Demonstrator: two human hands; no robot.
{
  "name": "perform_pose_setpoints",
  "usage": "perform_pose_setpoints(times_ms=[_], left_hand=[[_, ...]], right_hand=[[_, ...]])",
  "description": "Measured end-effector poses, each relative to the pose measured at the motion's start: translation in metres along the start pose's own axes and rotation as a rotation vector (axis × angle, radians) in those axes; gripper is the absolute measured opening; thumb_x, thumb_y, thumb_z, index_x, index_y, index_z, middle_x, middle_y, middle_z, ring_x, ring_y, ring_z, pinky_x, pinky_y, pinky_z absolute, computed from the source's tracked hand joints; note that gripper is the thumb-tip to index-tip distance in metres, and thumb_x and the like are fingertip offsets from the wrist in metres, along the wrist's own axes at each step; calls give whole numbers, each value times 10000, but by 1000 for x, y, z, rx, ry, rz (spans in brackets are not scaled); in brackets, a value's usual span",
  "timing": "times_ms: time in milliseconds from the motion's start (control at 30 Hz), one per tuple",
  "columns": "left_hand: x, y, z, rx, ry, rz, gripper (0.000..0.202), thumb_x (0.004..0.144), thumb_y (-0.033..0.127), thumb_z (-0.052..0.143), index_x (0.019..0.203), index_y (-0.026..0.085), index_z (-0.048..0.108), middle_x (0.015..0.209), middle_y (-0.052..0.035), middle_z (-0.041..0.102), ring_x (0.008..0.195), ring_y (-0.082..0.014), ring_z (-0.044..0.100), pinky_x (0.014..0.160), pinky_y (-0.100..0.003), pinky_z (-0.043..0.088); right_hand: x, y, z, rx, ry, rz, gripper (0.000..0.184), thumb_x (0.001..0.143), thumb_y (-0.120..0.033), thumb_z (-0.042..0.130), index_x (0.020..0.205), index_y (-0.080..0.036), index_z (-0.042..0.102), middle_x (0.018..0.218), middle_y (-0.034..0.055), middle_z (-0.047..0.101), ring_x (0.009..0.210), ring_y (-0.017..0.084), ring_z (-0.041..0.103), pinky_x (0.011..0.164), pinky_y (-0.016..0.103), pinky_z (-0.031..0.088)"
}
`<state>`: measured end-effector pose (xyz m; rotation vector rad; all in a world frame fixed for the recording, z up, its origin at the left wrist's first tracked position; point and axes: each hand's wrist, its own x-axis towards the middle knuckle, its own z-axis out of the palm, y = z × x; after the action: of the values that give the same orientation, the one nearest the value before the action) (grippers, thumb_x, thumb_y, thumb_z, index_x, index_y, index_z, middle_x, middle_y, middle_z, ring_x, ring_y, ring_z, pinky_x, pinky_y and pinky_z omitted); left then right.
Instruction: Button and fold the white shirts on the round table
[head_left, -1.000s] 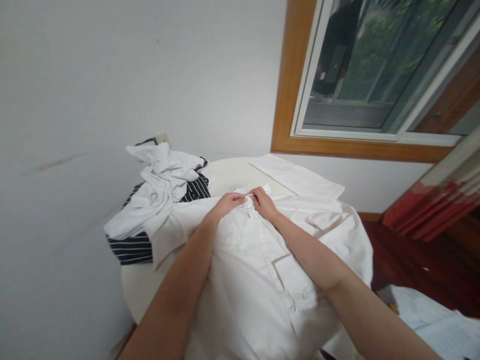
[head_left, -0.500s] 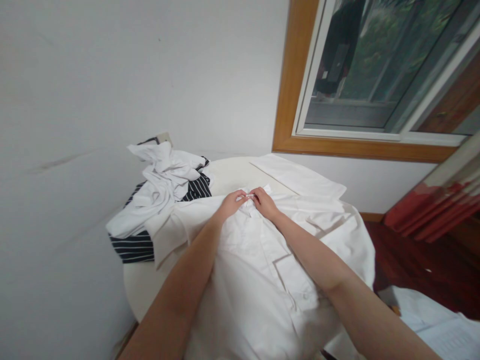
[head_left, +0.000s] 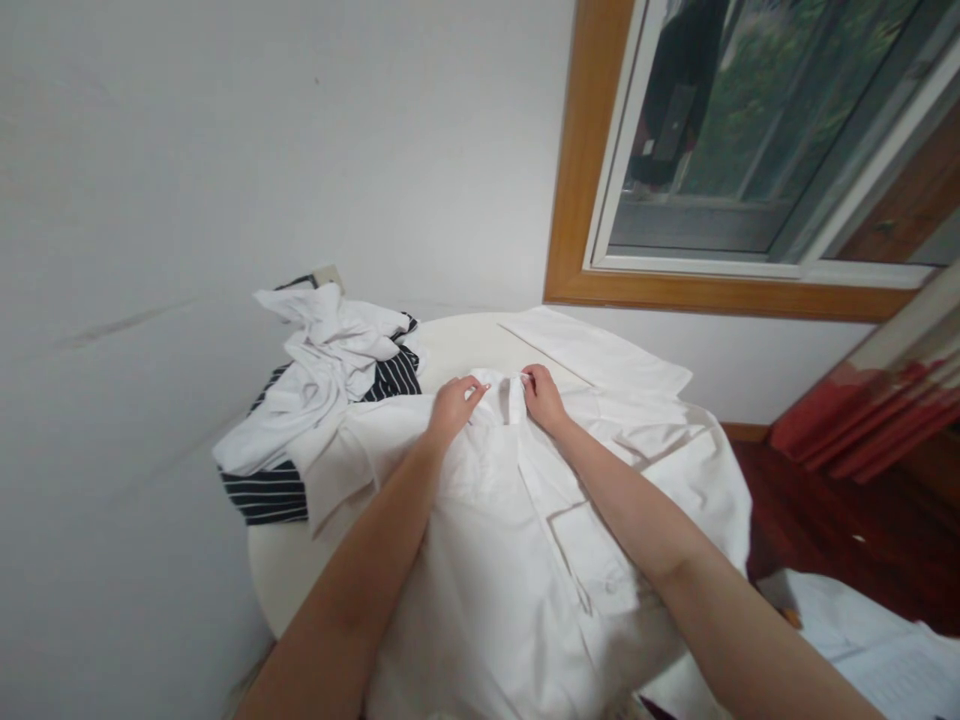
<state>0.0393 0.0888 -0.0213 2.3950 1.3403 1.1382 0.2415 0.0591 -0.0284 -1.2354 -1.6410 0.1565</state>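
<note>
A white shirt (head_left: 480,520) lies spread over a round, pale table (head_left: 457,340), its collar at the far end and its lower part hanging toward me. My left hand (head_left: 455,408) pinches the left side of the collar between thumb and fingers. On the other side, my right hand (head_left: 541,396) grips the collar's right edge, its fingers curled round the cloth. The collar stands parted between the two hands, with a narrow gap at the front opening. A chest pocket with a buttoned flap (head_left: 596,558) shows below my right forearm.
At the table's left lies a crumpled white garment (head_left: 322,370) over black-and-white striped fabric (head_left: 266,497). A wall runs along the back and left, with a wood-framed window (head_left: 568,200) at the upper right. A red and cream curtain (head_left: 847,430) hangs at the right. Papers (head_left: 885,650) lie lower right.
My hands were together at the collar and have moved apart, the left one leftward and the right one rightward. The collar's two sides have opened with them.
</note>
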Motion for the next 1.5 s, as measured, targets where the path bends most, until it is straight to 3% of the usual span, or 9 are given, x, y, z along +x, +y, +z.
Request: perform_pose_setpoints(times_ms=[200,400,567,733,967,1133,1267,1400,1500], left_hand=[[3,23,-11,119,64,41,419,931,485,370,778,204,640,751,-65,621,812,-222,520,808,-336,359],[38,54,-51,249,-14,277,491,719,628,636,994,221,617,961,-79,564,1007,-279,459,922,-400,326],[72,52,-79,383,-47,421,433,787,414,658,1149,193,574,1137,-138,517,1195,-347,383,1021,-499,255],[60,45,-51,348,98,324,325,866,176,481,1163,230,600,1342,-126,460,1339,-314,287,1109,-550,151],[6,49,-2,248,68,242,280,811,152,490,993,232,687,1347,-68,496,1329,-281,327,1135,-510,176],[-1,43,-1,120,129,141,236,881,290,454,893,187,666,1127,-109,592,1117,-251,480,1030,-436,333],[6,29,-5,-164,110,20,348,915,367,371,746,183,614,829,-58,614,874,-196,549,860,-330,422],[8,16,-11,-367,145,-201,426,895,473,379,625,189,545,608,3,528,667,-157,510,643,-270,398],[5,13,-15,-195,107,-192,334,840,444,496,621,194,524,599,19,503,662,-149,502,638,-260,375]], right_hand=[[10,-12,-12,-39,125,-3,175,893,-175,353,1005,-204,484,989,89,514,964,211,487,906,360,411],[50,-41,-38,-102,206,-68,173,919,-205,367,1029,-208,500,1015,87,512,996,207,491,911,336,411],[96,-43,-61,-93,292,-95,161,910,-208,387,998,-185,520,1011,97,520,1005,217,491,923,364,401],[106,-22,-57,-56,210,6,160,857,-177,397,940,-176,534,931,75,544,891,201,531,840,367,450],[49,-3,-19,-117,44,67,368,701,-55,436,1037,-168,535,1039,109,541,1017,230,517,942,389,427],[15,-17,-7,-167,60,-33,461,709,-70,470,1158,-165,517,1169,132,486,1138,249,465,1005,393,384],[7,-28,-8,-163,73,-21,351,774,-124,451,1109,-190,537,1060,99,532,964,220,535,894,358,430],[1,-34,-5,-139,-120,95,233,841,-232,456,1062,-230,531,786,-1,573,682,168,533,670,283,426],[-3,-36,0,-182,-221,155,247,824,-333,544,1046,-227,537,746,-13,588,659,160,529,608,257,388]])
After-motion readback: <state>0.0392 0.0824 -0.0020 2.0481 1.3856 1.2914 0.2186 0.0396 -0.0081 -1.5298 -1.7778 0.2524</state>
